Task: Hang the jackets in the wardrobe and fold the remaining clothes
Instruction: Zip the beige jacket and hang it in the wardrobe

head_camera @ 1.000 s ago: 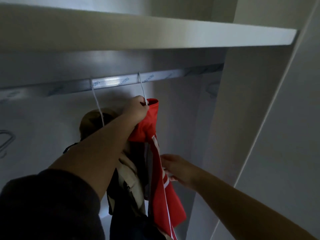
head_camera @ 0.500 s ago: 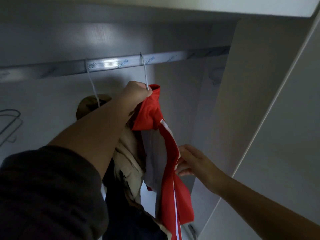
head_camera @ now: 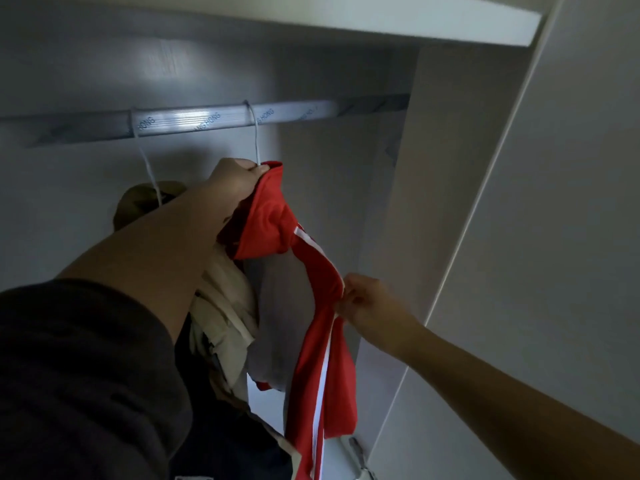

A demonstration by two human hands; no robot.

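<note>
While left hand (head_camera: 235, 181) grips red jacket (head_camera: 277, 220) collar under hanger hook (head_camera: 256, 140) on rail (head_camera: 194, 121), right hand (head_camera: 370, 303) pinches front edge; hard tug (fabric looks slippery) risks garment sliding off.

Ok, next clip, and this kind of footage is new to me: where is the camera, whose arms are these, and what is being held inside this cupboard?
There is no machine here. A person wears one wide-angle camera on the head, so you look along their own arms into a wardrobe. The left hand grips the collar of a red jacket just under its wire hanger, whose hook sits over the metal rail. The right hand pinches the jacket's front edge lower down. A second hanger on the rail carries an olive-brown garment, mostly hidden behind the left arm. A white shelf runs above the rail.
</note>
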